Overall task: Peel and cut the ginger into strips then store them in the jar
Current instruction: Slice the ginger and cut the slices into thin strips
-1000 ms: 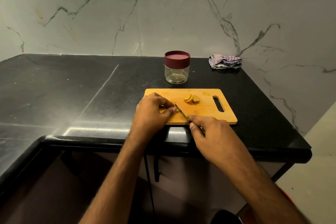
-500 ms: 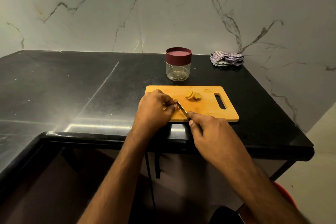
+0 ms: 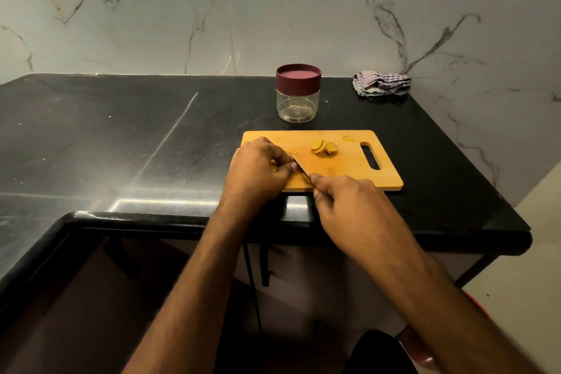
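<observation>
While a few peeled ginger slices (image 3: 323, 147) lie mid-board, a piece of ginger, hidden under the curled fingers of the left hand (image 3: 258, 170), meets the knife (image 3: 300, 166) gripped by the right hand (image 3: 349, 206) at the cutting board (image 3: 343, 170)'s nine o'clock side. At twelve o'clock, the jar (image 3: 298, 96) stands lidded; strips and storing remain. Against earlier frames, only the view shifts.

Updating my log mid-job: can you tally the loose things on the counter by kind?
Cutting board: 1
Knife: 1
Jar with maroon lid: 1
Striped cloth: 1
Pile of ginger slices: 1
Total: 5
Any ginger under the left hand is hidden.
</observation>
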